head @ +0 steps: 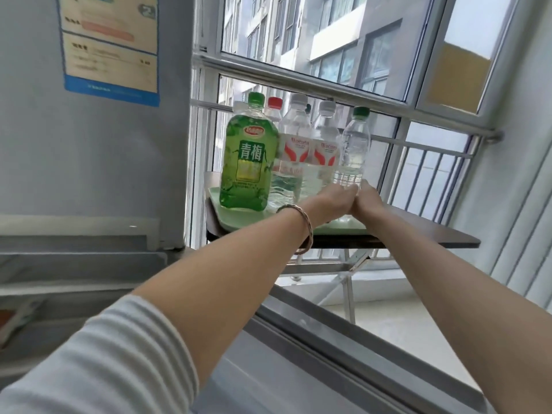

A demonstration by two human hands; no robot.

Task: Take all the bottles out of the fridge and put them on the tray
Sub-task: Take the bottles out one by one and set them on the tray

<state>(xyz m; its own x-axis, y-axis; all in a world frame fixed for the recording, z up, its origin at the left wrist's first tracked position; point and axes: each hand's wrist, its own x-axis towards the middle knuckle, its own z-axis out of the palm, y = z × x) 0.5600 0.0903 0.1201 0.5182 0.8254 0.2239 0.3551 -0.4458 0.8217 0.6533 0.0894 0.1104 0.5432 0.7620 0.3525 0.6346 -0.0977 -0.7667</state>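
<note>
A pale green tray (230, 224) lies on a dark table by the window. On it stand a big green tea bottle (248, 162), two clear water bottles with red-and-white labels (294, 150) (325, 153), and a red-capped bottle (274, 107) behind them. A small clear bottle with a green cap (354, 147) stands upright at the right of the group. My left hand (334, 201) and my right hand (367, 201) are pressed together around its base, both gripping it. Whether its bottom touches the tray is hidden.
The grey fridge (89, 159) with a blue energy label (110, 49) fills the left side. Its open door edge (343, 354) runs under my arms. The dark table (433, 234) juts to the right. Window bars and a metal rail (418, 144) stand behind the bottles.
</note>
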